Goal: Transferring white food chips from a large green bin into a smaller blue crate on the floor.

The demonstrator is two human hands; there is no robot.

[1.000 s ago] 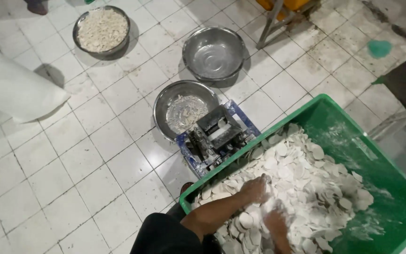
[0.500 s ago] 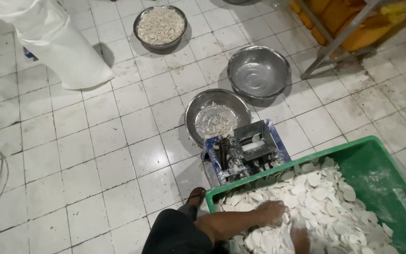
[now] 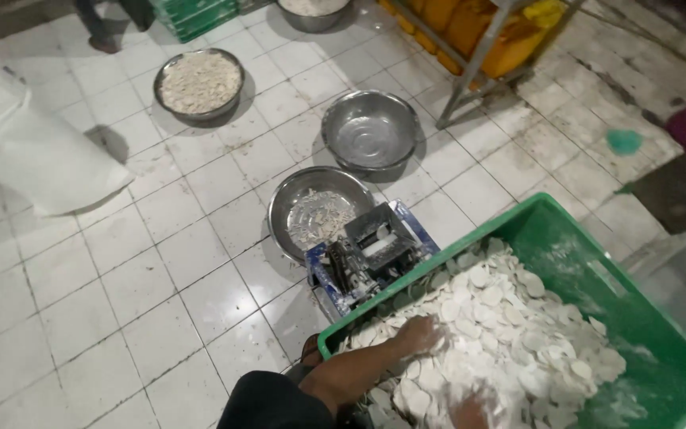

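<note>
**Both hands deep in a crate of white discs**

A person's left hand (image 3: 421,334) lies palm-down on a heap of thin, round, floury white discs (image 3: 518,334) that fills a large green plastic crate (image 3: 637,318) standing on a white tiled floor (image 3: 121,302). Its fingers are sunk among the discs, so whether they are closed on any cannot be told. The right hand (image 3: 470,409), dusted white and blurred, is buried in the same heap near the lower edge; its grip cannot be told either. Just beside the crate's far corner stands a small metal cutting machine on a blue base (image 3: 371,258), touching a round steel bowl holding white scraps (image 3: 315,213). Beyond it sits a bare steel bowl (image 3: 370,131), and farther off another steel bowl heaped with pale pieces (image 3: 198,82). A white sack (image 3: 33,151) lies to the left.
</note>
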